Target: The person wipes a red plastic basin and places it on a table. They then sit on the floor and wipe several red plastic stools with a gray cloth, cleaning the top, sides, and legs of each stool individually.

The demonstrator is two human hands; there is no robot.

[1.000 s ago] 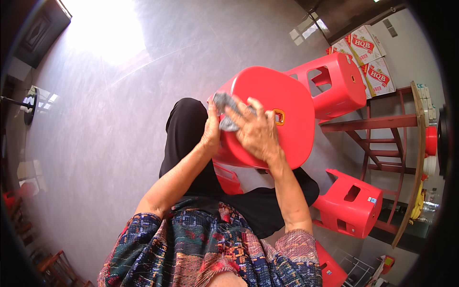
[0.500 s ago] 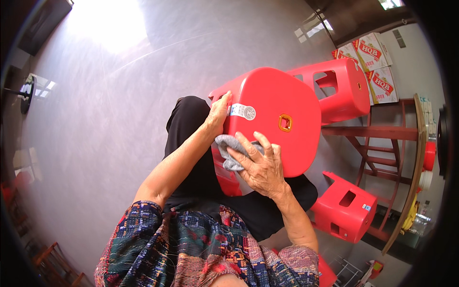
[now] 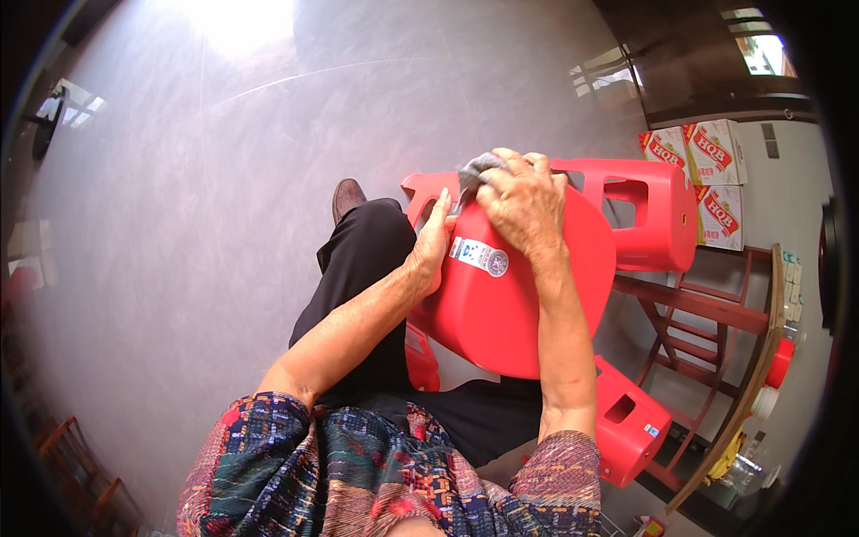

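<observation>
A red plastic stool (image 3: 501, 313) lies tilted against my legs, its seat facing up and to the right. My left hand (image 3: 432, 249) grips its side by the leg opening, next to a white and silver sticker (image 3: 479, 255). Bunched under the fingers of my right hand (image 3: 528, 204) is a grey cloth (image 3: 477, 171), pressed on the stool's far upper corner. The right hand and forearm cover part of the seat, and the fingertips of the left hand are partly hidden.
Another red stool (image 3: 651, 215) lies on its side just beyond, and a third (image 3: 626, 425) sits at the lower right. A wooden table (image 3: 747, 394) with dark red legs stands at the right. Cartons (image 3: 718, 215) are stacked by the wall.
My right hand has carried the cloth from the stool's near edge up to its far corner. The stool has tipped, its stickered side turning more into view. My left hand has shifted slightly along that side.
</observation>
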